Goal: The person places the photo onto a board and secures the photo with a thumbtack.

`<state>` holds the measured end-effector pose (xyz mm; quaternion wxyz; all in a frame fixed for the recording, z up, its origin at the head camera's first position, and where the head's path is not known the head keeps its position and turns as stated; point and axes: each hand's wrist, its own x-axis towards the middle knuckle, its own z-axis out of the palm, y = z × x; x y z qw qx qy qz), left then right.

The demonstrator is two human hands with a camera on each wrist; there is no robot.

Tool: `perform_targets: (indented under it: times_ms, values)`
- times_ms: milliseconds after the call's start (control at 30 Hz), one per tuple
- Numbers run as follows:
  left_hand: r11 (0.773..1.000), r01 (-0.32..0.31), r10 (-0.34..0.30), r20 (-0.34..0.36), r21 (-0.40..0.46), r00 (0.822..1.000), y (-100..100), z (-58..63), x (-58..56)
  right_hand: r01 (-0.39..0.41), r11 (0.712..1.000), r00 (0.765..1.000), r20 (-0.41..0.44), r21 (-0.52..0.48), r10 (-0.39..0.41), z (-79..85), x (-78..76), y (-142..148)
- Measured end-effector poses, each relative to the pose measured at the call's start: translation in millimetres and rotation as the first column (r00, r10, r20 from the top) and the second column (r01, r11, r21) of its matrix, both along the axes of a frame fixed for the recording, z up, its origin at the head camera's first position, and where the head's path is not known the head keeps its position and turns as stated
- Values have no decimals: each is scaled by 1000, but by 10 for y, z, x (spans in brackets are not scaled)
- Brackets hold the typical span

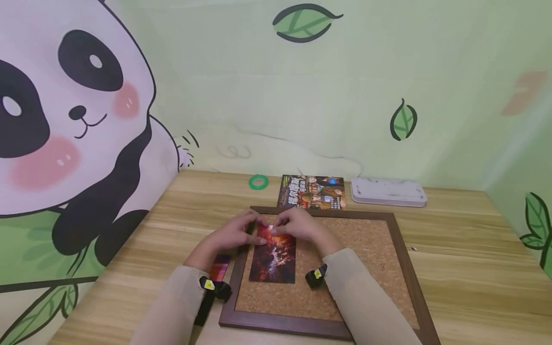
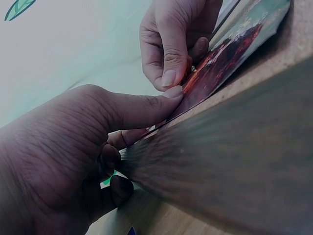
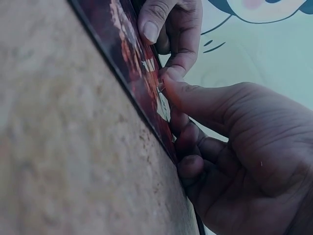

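Pinching tiny item [image 3: 161, 88], right grip [image 1: 298, 224] | top of photo print [image 1: 274, 263] | left grip [image 1: 235, 232] apart, touching photo print

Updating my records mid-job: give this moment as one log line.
Picture: on framed corkboard | Left hand: thumb on picture's left edge | Right hand: fingertips at picture's top, any held item unclear

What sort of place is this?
Looks like a hobby or study corner, possibly for children, though that's a guess: a large cartoon panda decorates the wall, and a framed corkboard lies on a wood-grain table.
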<state>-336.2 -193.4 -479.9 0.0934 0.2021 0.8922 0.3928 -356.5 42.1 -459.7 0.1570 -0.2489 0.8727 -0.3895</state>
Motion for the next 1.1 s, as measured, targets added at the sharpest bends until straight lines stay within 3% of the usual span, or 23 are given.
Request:
perform_targets:
  times_ms: [733,1100]
  values:
    - [1000,3,-3,9,21,1000,-1,-6,-41,53,998,998,-26,-36,-54,12,-25,11]
    - [1000,11,-11,-19,5,1000,-3,-4,-13,83,996,997,3,-35,-82,-17,-34,-12]
